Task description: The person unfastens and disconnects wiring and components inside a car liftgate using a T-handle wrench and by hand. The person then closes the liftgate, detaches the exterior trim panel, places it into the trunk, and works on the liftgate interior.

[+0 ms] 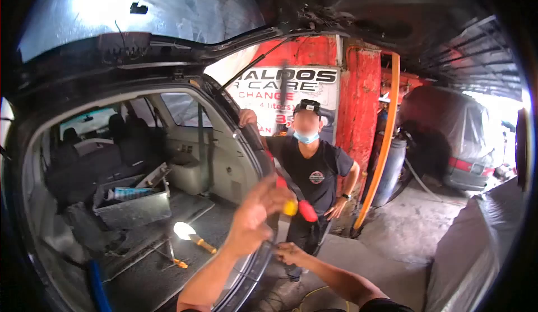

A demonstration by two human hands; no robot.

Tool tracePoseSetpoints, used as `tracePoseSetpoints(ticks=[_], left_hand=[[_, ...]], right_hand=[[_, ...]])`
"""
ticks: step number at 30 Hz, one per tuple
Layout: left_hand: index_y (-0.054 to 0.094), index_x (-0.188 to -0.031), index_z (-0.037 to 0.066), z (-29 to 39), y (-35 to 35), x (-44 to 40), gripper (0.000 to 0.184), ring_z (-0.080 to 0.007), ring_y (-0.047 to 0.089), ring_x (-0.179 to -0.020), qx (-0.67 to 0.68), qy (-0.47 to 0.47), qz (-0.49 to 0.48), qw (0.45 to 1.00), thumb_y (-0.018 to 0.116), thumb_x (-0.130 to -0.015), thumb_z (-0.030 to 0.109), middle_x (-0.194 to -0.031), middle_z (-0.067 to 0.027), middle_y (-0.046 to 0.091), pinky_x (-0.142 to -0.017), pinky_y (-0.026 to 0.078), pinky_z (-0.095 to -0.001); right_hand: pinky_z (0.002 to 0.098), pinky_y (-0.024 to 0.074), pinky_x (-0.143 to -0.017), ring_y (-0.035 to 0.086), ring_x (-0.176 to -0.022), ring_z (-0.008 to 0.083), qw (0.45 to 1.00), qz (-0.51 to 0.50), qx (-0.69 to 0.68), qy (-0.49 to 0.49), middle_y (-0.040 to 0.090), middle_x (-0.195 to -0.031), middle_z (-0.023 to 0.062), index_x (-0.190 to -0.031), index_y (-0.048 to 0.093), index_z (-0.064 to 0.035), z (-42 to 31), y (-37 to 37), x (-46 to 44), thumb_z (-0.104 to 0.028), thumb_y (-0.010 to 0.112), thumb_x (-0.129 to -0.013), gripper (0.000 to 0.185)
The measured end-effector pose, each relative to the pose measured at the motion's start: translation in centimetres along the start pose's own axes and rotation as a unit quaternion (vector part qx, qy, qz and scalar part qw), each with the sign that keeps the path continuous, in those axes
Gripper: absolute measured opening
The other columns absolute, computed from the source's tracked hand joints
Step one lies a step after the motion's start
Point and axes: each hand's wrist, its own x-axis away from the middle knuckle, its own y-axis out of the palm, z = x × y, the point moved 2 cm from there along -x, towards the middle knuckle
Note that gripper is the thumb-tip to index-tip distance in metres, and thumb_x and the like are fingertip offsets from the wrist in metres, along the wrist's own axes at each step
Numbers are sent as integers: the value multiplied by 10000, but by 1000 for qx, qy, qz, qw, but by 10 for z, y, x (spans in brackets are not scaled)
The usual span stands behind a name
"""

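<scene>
Centre: my left grip (255, 216) near red handle (307, 211); lower centre: my right grip (288, 253); cannot tell either's closure; best worked slowly.

A worn red wall (360, 127) borders the grey floor (400, 222).

The white sign (305, 82) on the red wall carries the only words that can be read. Its top line, in heavy dark capitals, shows "ALDOS" (the start is cut off), and the line under it ends in "CARE". Below, in red, stand "CHANGE", then "4 liters)" in smaller letters, and a large "3," whose further digits are hidden. The round badge (316, 177) on the dark shirt (300, 163) and the plate (477, 168) on the van (465, 138) are too small to read.
</scene>
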Motion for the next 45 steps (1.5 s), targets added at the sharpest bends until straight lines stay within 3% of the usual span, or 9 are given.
tracePoseSetpoints(ticks=[8,11,13,20,25,26,28,34,45], left_hand=[[721,-1099,-35,-115,-114,175,213,-128,677,-770,-75,-197,309,928,704,-967,131,-855,-54,722,-736,549,-275],[679,-1041,-35,-191,-170,263,232,-129,662,-728,-101,-273,321,901,636,-1019,191,-852,-70,716,-674,532,-279],[249,-1610,63,-251,-181,320,826,-209,685,-694,67,-373,245,893,716,-934,151,-1155,-151,693,-563,585,-308],[681,-1124,13,-199,-141,245,312,-89,551,-524,-96,-246,254,930,705,-978,288,-672,-2,623,-500,420,-283],[585,-1391,79,-201,-149,300,416,-207,513,-1315,110,-403,342,842,649,-990,171,-1496,-103,481,-1027,491,-335],[581,-1348,71,-195,-152,318,375,-200,630,-1128,-264,-337,219,877,652,-988,145,-1363,-128,591,-892,561,-336],[555,-1365,92,-185,-165,334,378,-138,664,-695,48,-426,423,798,623,-994,66,-989,-73,719,-596,534,-297],[621,-1291,-7,-129,-238,431,278,-92,633,-719,-107,-310,547,770,548,-1043,96,-953,-66,685,-650,540,-256],[651,-1278,41,-22,-429,501,351,-296,666,-975,-856,-342,205,329,655,-999,253,-1063,-133,689,-854,514,-453]], right_hand=[[303,526,-606,629,-709,140,974,95,-206,13,654,-891,57,-1235,612,-36,-31,24,-45,-197,590,-1051,246],[382,616,-754,713,-841,237,958,137,-246,59,694,-1014,110,-1272,549,-34,-32,39,-56,-185,556,-1067,254],[364,598,-800,704,-910,226,949,146,-279,23,699,-1066,128,-1227,555,-19,-31,59,-59,-163,581,-1051,229],[368,497,-889,633,-991,212,918,237,-319,12,665,-1037,88,-1170,625,-17,47,89,-53,-253,500,-1061,289],[343,537,-885,658,-1017,271,959,140,-246,-11,663,-1122,143,-1188,583,-1,2,132,-56,-603,456,-1019,638],[291,545,-822,682,-933,237,918,63,-380,96,701,-1037,113,-1153,610,1,7,148,-60,-466,527,-1040,487],[325,551,-581,678,-755,167,949,144,-183,212,720,-930,104,-1139,659,0,-43,190,-100,-156,603,-984,227],[372,553,-847,723,-997,272,994,31,61,87,733,-1019,179,-1245,646,-3,19,230,-146,-188,626,-976,327],[357,540,-908,697,-1027,248,985,-37,159,47,710,-1149,168,-1370,611,-56,42,269,-218,-175,655,-955,434]])
